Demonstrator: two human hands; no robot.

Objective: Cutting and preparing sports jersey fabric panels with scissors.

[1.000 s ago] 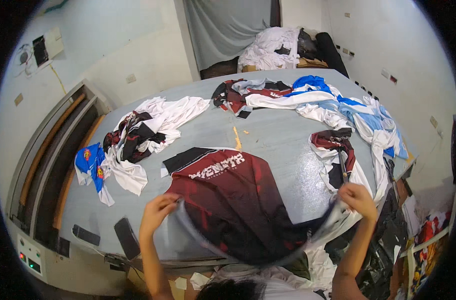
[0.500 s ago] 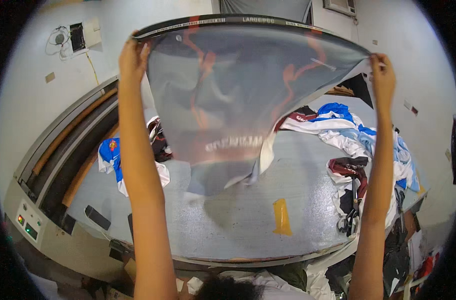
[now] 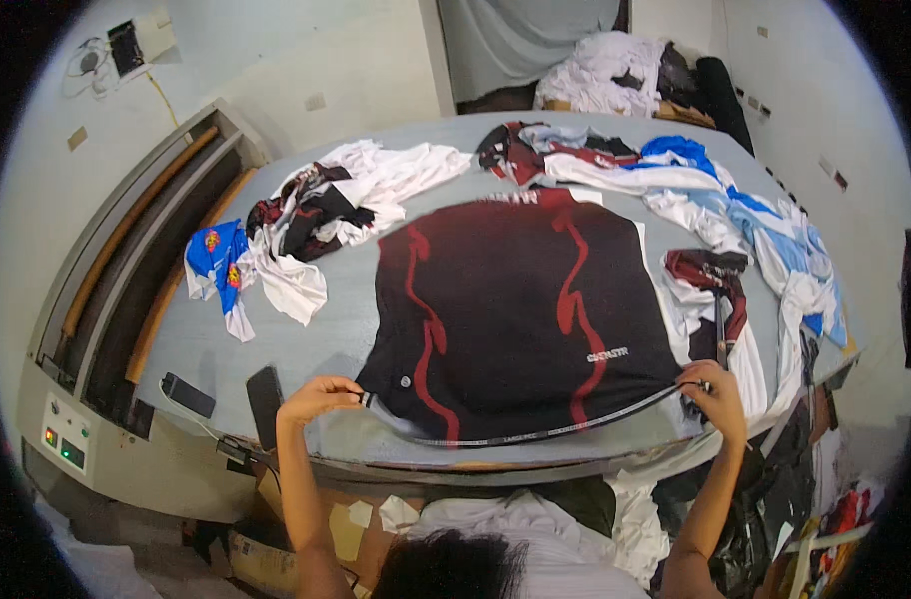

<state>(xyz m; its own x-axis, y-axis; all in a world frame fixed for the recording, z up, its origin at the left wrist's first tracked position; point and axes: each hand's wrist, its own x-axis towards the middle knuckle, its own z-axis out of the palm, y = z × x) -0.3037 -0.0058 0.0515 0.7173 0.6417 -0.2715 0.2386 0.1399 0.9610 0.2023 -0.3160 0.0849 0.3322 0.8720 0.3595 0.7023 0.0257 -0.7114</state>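
A black fabric panel (image 3: 500,309) with dark red at its far end and two wavy red stripes lies spread over the grey table (image 3: 326,339). A pale printed strip runs along its near edge. My left hand (image 3: 321,397) pinches the near left corner, and my right hand (image 3: 716,402) pinches the near right corner. That near edge sags a little between them, close to the table's front edge. Just beyond my right hand, partly covered, are scissors (image 3: 721,334) by a dark red and white cloth piece (image 3: 710,275).
White and dark cloth pieces (image 3: 396,180) lie at the far left, with a blue piece (image 3: 216,255) nearer. Blue and white cloth (image 3: 775,240) is heaped along the right. Two dark phone-like objects (image 3: 264,399) rest by my left hand. A roller machine (image 3: 166,240) flanks the table's left.
Both hands have come down from high up toward the table's front edge. The panel, raised and hanging before, now lies on the table with its coloured face up.
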